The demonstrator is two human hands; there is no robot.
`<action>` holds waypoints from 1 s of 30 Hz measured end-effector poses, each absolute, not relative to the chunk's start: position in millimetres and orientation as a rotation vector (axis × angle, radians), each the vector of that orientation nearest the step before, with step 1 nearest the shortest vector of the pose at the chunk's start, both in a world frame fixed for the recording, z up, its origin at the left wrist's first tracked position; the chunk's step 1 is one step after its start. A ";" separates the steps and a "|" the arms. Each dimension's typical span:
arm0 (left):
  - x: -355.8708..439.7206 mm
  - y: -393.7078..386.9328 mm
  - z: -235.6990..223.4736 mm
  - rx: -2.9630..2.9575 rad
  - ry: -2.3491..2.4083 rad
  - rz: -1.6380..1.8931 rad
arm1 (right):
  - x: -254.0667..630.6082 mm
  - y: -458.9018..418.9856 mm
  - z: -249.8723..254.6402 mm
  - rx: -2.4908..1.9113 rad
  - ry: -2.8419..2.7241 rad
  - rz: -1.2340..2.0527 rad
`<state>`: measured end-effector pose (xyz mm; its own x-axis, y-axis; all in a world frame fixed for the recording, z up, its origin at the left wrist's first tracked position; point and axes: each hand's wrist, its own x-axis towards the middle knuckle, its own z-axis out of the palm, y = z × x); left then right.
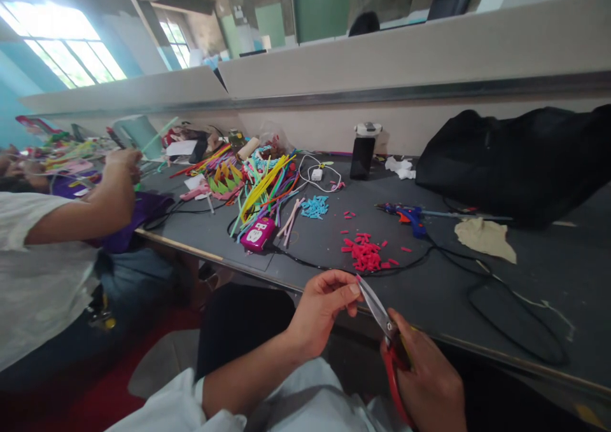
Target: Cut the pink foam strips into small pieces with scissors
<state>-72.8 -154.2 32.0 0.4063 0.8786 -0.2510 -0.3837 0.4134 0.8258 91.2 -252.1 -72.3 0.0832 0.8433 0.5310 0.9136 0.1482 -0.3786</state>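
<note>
At the near edge of the bench [449, 305], just in front of the red heap, I am holding a pair of scissors [378, 306] in my right hand [432, 381], my fingers closing round the red handle. The long axis is slanting: the blade tips are pointing far and left, the handle near and right. How wide the blades are parting, I cannot tell. My left hand [324, 311] is pinching a tiny red bit [359, 278] between thumb and forefinger, right beside the tips; my fingers are mostly hiding it, so I cannot tell its long axis.

As for progress, a loose heap of short red pieces [365, 254] is lying just beyond my hands, and short blue pieces [314, 207] are sitting in a smaller pile farther left. I judge these are already cut. Two or so pale pink stems [292, 221] and a big bundle of coloured stems [274, 187] are lying long, seemingly uncut.

Farther out, a magenta box [258, 233] is resting by the bundle at left, and a blue glue gun [415, 219] is lying to the right, nearer than a black bag [506, 165]. At far left, a co-worker's hand [125, 158] is hovering over the bench.
</note>
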 end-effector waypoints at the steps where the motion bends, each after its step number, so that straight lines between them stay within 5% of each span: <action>1: -72.4 -154.3 31.4 0.750 0.767 0.903 | 90.7 -251.9 -71.4 -1.693 -1.750 -0.138; 18: -79.4 -161.0 26.1 0.692 0.765 0.916 | 85.6 -252.3 -77.1 -1.598 -1.805 -0.318; 30: -103.1 -165.6 14.5 0.757 0.739 0.903 | 67.3 -253.1 -73.9 -1.604 -1.724 0.019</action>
<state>-103.1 -165.6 14.5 0.4219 0.8763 -0.2325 -0.4017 0.4106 0.8185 67.3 -253.1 -73.9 0.0854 0.8565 0.5090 0.8453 0.2081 -0.4921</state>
